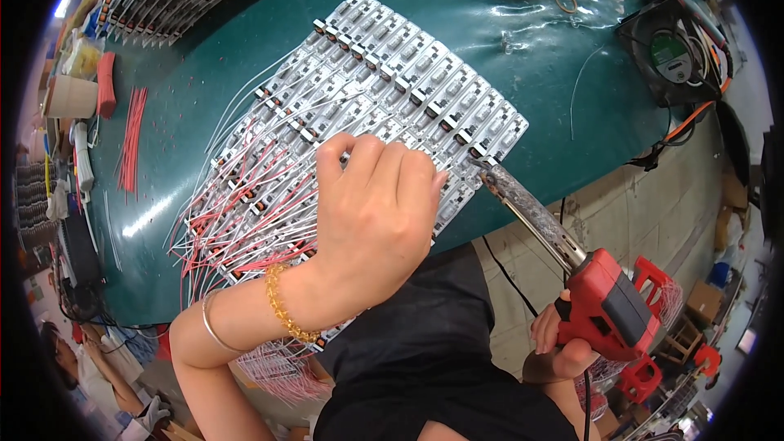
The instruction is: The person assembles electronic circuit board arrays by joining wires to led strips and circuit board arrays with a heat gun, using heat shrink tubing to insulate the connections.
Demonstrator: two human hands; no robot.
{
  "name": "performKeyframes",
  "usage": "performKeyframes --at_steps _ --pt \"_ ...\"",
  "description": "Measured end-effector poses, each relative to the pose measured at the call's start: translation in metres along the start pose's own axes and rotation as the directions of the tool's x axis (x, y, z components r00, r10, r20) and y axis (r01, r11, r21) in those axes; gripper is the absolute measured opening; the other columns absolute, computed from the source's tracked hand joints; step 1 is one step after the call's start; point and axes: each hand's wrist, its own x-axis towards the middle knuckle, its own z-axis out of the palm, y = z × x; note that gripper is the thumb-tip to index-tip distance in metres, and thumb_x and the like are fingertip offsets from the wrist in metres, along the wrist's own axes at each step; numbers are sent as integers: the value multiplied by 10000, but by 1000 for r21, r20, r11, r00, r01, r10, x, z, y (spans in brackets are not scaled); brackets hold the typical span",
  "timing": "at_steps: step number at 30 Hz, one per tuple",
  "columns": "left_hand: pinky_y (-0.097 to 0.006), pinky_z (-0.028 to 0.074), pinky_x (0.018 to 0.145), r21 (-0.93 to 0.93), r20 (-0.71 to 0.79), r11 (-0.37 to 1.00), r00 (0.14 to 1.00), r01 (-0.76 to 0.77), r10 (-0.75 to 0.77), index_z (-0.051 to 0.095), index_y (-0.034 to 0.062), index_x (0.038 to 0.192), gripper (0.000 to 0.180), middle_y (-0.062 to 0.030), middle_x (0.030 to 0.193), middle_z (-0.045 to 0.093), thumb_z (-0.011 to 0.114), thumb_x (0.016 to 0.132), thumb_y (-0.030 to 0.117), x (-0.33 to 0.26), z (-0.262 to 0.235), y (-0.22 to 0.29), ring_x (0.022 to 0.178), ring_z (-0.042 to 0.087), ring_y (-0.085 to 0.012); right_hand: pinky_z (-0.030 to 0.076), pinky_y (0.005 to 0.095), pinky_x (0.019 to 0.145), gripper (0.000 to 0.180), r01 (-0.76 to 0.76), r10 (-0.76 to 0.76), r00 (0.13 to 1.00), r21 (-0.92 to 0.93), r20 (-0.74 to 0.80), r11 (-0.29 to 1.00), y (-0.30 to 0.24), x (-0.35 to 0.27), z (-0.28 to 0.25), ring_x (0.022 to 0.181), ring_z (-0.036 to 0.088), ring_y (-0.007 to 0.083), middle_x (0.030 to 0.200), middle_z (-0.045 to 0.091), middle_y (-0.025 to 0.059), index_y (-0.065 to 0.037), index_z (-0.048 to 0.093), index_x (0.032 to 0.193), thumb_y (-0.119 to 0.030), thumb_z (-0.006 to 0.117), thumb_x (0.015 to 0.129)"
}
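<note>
Soldering step, by the look of it: left hand [371, 216] rests fingers curled, pressing on the circuit board panel [392, 94] on the green table [506, 24]. Right hand [559, 347] is clamped on the red soldering iron [608, 302], tip at the panel's right edge. Next needs steady tip placement on a joint w/o touching the wires [237, 220].

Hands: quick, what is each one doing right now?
Left hand: curled, fingertips pressed on the panel of circuit boards; whether it pinches anything cannot be told.
Right hand: closed around the red soldering iron.
</note>
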Motion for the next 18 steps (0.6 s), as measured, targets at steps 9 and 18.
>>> performKeyframes --at_steps 9,18 --pt "-379 336 739 -84 -8 996 1000 15 -16 526 60 740 130 -51 714 491 653 711 58 1 -2 -1 712 467 -236 387 262 401 894 51 -51 999 10 -16 999 6 -1 -1 367 424 126 430 413 0 93 368 1219 -629 572 734" --pt "-367 323 733 -208 47 976 997 66 -57 558 59 722 123 -50 753 489 674 681 51 4 -2 5 775 462 -243 372 261 403 871 35 -35 999 17 -21 999 9 -10 -11 368 425 128 445 425 1 88 402 1170 -633 587 717"
